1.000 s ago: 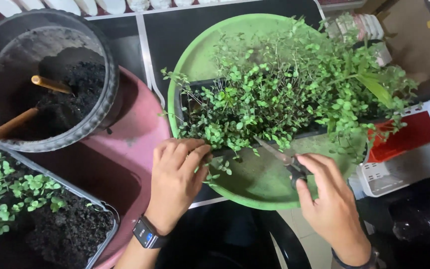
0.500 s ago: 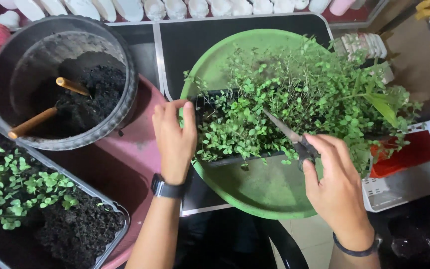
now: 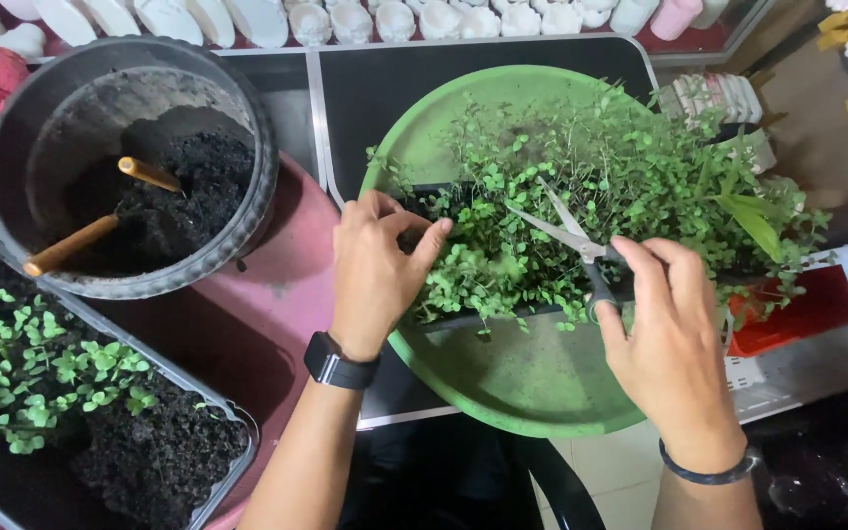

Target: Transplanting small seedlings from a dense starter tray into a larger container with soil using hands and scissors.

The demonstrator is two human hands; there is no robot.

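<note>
Seedlings: a dense mat of small-leaved green seedlings (image 3: 581,211) on thin pale stems, rounded leaves, spilling over the edges of a dark tray; a few long blade-like leaves stick out at its right side.
Where they sit: the tray lies inside a round green basin (image 3: 532,378), toward its upper half, leaving the basin's near floor bare.
Left hand: the left hand (image 3: 377,270) rests at the left end of the mat, fingers curled and thumb meeting them, seemingly pinching a tuft of stems; the greenery hides exactly what is gripped. A black watch sits on that wrist.
Right hand: the right hand (image 3: 674,344) is closed around the dark handles of a pair of scissors (image 3: 571,240), a dark band on its wrist.
Scissors: silver blades spread apart, pointing up and left into the seedlings, tips among the leaves.
Hands relative to each other: well apart, one at each side of the mat's near edge.
Bucket: a black round bucket (image 3: 247,211) at upper left holds dark soil with two wooden handles poking out.
Second tray: at lower left, a clear-rimmed tray (image 3: 223,471) of dark soil carries sparser, larger-leaved sprouts.
Under them: a pink tub (image 3: 291,255) lies beneath the bucket and this tray.
Back row: white moulded pots (image 3: 385,18) line the top edge.
</note>
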